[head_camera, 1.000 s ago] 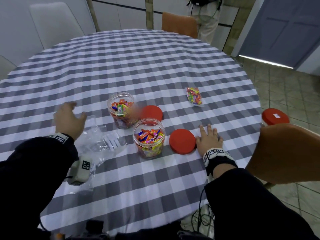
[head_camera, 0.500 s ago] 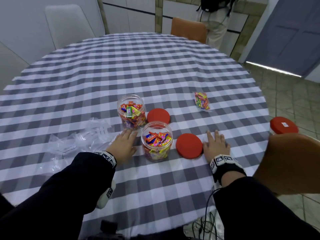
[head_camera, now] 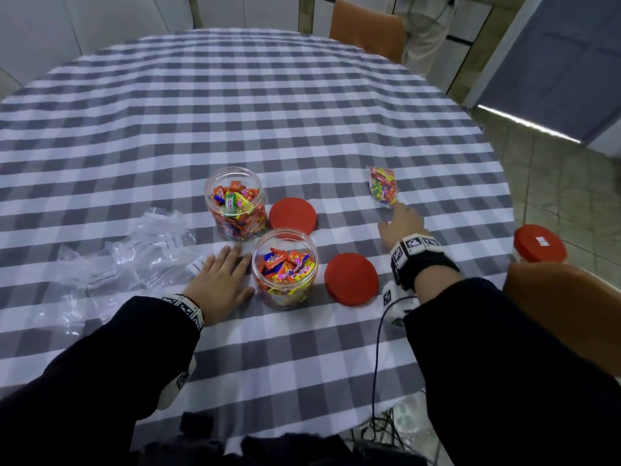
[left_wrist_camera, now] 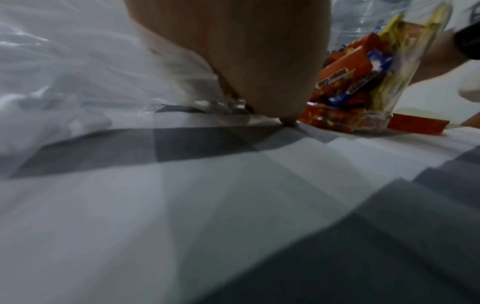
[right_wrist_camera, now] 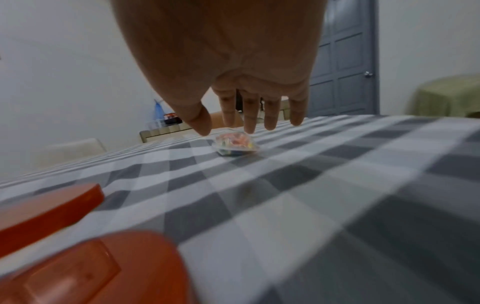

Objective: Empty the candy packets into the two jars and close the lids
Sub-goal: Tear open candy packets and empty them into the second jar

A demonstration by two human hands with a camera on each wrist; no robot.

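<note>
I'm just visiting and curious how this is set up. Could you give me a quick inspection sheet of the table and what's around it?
Surface: round table under a grey-and-white checked cloth.
Job's things: two open jars, far jar and near jar, both holding candy; two red lids lying beside them; one full candy packet.
Clutter: empty clear wrappers.
Hands: left hand flat on the cloth; right hand reaching, fingers at the packet.
Cables: dark wire hanging from the right wrist.
Surroundings: orange chairs, a third red-lidded jar, grey door.

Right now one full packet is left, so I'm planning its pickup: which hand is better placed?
Right. The right hand is stretched toward the candy packet, fingertips at its edge. The left hand lies flat beside the near jar.
</note>
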